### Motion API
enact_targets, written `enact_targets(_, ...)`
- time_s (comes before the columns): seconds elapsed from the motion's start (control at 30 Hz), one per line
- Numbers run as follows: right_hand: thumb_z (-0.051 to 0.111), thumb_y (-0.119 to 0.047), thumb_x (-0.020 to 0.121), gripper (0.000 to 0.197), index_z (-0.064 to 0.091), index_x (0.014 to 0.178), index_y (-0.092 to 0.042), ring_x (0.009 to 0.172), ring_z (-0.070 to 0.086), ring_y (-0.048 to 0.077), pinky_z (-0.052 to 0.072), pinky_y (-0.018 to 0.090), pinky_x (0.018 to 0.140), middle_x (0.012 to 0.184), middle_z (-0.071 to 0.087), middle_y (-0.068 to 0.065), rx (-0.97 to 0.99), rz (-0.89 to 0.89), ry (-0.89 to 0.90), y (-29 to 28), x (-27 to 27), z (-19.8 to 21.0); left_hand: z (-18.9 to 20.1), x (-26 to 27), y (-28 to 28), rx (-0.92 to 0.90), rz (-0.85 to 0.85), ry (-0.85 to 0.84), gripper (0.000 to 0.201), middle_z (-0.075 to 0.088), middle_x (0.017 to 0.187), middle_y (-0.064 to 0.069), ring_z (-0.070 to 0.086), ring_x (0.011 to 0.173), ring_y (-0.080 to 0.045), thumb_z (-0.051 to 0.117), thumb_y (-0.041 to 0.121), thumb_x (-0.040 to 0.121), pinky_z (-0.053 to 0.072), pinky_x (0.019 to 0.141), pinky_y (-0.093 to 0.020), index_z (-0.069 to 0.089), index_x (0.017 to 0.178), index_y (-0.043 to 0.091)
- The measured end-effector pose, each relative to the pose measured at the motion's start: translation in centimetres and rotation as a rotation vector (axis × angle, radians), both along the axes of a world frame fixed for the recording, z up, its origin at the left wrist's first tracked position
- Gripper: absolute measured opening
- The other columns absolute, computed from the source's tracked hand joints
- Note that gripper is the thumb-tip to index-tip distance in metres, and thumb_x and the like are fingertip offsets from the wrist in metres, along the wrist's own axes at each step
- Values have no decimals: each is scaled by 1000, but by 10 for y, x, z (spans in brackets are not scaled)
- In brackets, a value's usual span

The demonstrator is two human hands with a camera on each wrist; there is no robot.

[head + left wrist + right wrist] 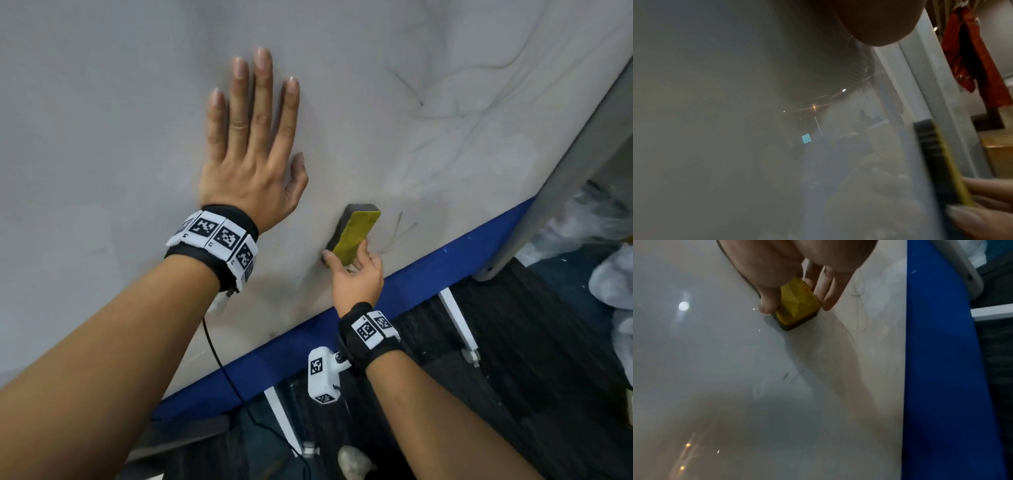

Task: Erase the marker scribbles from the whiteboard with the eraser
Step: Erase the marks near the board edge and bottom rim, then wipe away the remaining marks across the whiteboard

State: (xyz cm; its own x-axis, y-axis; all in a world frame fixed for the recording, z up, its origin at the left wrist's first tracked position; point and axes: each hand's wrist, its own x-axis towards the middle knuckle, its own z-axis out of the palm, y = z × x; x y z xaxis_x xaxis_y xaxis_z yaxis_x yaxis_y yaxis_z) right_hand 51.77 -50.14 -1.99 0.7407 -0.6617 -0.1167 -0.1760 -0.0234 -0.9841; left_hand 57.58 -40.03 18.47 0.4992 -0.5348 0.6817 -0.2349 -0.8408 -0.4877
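The whiteboard (102,102) fills most of the head view, smeared grey with faint marker scribbles (411,89) at the upper right and thin lines (397,226) beside the eraser. My left hand (253,137) lies flat on the board with its fingers straight and spread. Lower right, my right hand (356,270) grips the yellow-backed eraser (354,236) by its lower end, thumb on one side and fingers on the other, dark felt against the board. In the right wrist view the eraser (797,305) sits pinched between thumb and fingers, with thin scribbles (859,305) to its right. In the left wrist view the eraser (937,159) shows edge-on.
A blue frame strip (428,270) runs along the board's lower edge, with white stand legs (459,322) below over a dark floor. A grey side rail (582,137) bounds the board on the right. White plastic bags (609,281) lie at the far right. A black cable (222,370) hangs from my left wrist.
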Motion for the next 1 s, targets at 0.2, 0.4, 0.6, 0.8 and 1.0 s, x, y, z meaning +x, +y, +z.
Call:
enact_targets(0.2, 90, -22, 67, 76, 59, 137, -25, 101, 57, 20, 55, 35, 86, 109, 53, -1, -466, 130, -377, -19, 0, 36, -93, -50, 3, -174, -163, 381, 74, 19, 160, -22, 5, 151, -31, 56, 16, 89, 12, 123, -47, 22, 154, 4)
enact_targets(0.4, 85, -27, 73, 64, 64, 134, -26, 95, 52, 23, 53, 43, 76, 110, 53, 5, -809, 304, -521, -48, 10, 46, -125, -115, -25, -1195, 21, 666, 65, 36, 157, -2, 50, 131, -10, 55, 31, 95, 46, 101, -25, 29, 154, 18)
enact_targets(0.6, 63, -28, 87, 52, 59, 139, -21, 93, 51, 28, 52, 43, 75, 111, 55, 9, -1037, 559, -615, -71, 28, 55, -98, -84, -81, -2037, 288, 743, 51, 71, 114, 2, 65, 105, -5, 69, 53, 84, 50, 87, -17, 66, 121, 17)
enact_targets(0.8, 67, -8, 80, 61, 56, 140, -13, 101, 58, 30, 54, 45, 80, 116, 61, 13, -1018, 843, -720, -116, 44, 67, -93, -45, -125, -2218, 578, 450, 52, 68, 90, -5, 63, 86, -25, 55, 60, 91, 43, 75, -27, 67, 98, 9)
enact_targets(1.0, 62, -11, 81, 57, 59, 138, -18, 140, 41, 36, 41, 49, 105, 147, 49, 19, -1252, 552, -903, -159, 66, 125, -121, -30, -137, -2262, 716, 353, 48, 66, 106, -7, 61, 100, -29, 51, 53, 96, 39, 79, -27, 63, 113, 10)
